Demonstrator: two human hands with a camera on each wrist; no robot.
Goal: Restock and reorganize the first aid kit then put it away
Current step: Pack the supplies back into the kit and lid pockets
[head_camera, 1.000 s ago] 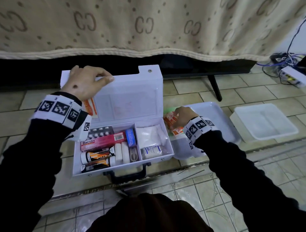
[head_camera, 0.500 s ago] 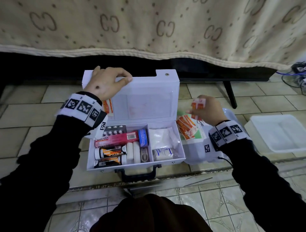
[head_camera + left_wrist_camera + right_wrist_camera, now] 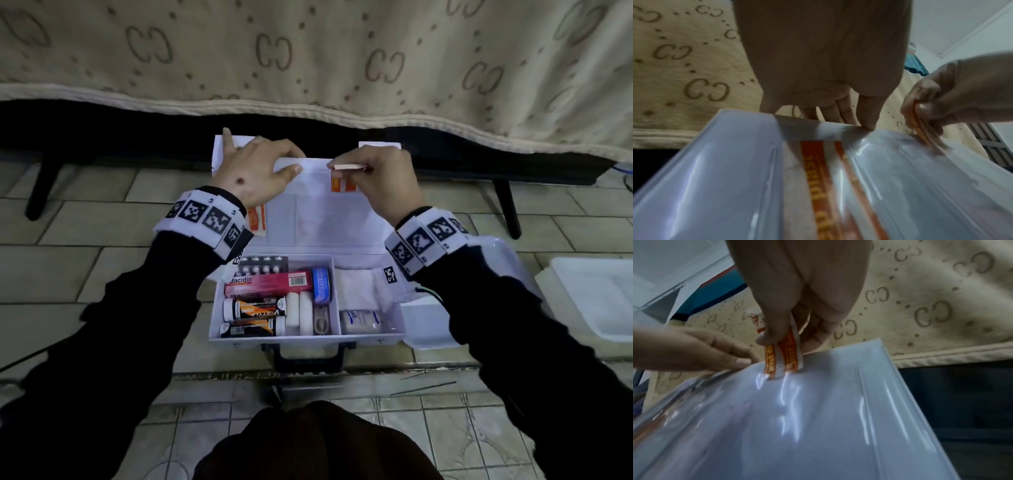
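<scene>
While my right hand (image 3: 376, 181) pinches a small bundle of orange-and-white plaster strips (image 3: 784, 360) between thumb and fingers, their lower ends are just entering the clear pocket (image 3: 777, 418) on the inside of the raised lid (image 3: 322, 212), near the top centre of the head view. My left hand (image 3: 257, 174) sits to the upper left of that, fingers mostly straight and pressed over the lid's top edge, the thumb holding the pocket's lip; it grips nothing that I can make out. The first aid kit (image 3: 305, 337) lies open on the tiled floor in the middle of the frame, its base already packed with a red Bacidin box (image 3: 267, 284), tubes and a pill blister. I judge the risk lies at the pocket mouth: the film looks slack and glossy, so if my thumb lets the lip fall shut the strips could buckle or fan apart and slip outside the sleeve into the base. Pressing too hard on the lid could also tip it backwards. Another strip packet (image 3: 818, 170) already sits in the left pocket.
</scene>
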